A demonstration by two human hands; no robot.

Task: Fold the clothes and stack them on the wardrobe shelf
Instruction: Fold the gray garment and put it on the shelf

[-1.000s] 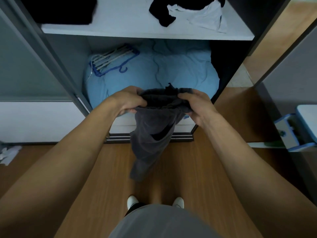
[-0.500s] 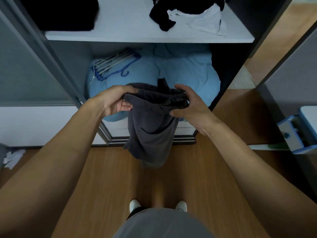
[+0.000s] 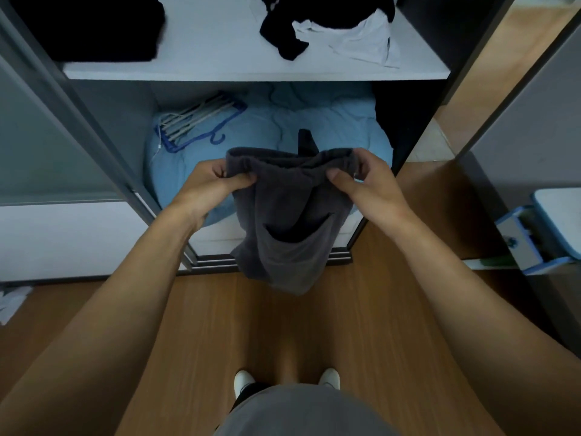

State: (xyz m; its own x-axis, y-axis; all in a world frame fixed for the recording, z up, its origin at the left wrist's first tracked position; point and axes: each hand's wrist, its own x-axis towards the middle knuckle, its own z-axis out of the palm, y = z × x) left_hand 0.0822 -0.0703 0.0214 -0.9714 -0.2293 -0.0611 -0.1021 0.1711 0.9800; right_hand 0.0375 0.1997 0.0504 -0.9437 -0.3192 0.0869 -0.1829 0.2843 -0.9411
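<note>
The dark grey shorts (image 3: 289, 221) hang in the air in front of the open wardrobe, lower than the white shelf (image 3: 220, 48) and above the wooden floor (image 3: 314, 325). They are held up by the top band, and the rest hangs down loose with a pocket gaping open in the middle. The left hand (image 3: 210, 184) pinches the left end of the band, thumb on the front, so its grip is tight on the cloth. The right hand (image 3: 367, 187) pinches the right end the same way, and its grip holds the cloth too. Behind the shorts, in the bottom part of the wardrobe, lies a puffy blue quilt (image 3: 330, 121) with a bunch of hangers (image 3: 195, 121) resting on its left side. Up on the shelf, a neat black pile (image 3: 91, 26) sits at the left, and a messy heap of black and white clothes (image 3: 330, 23) sits at the right. Two white shoes (image 3: 244, 379) peek out down on the floor.
</note>
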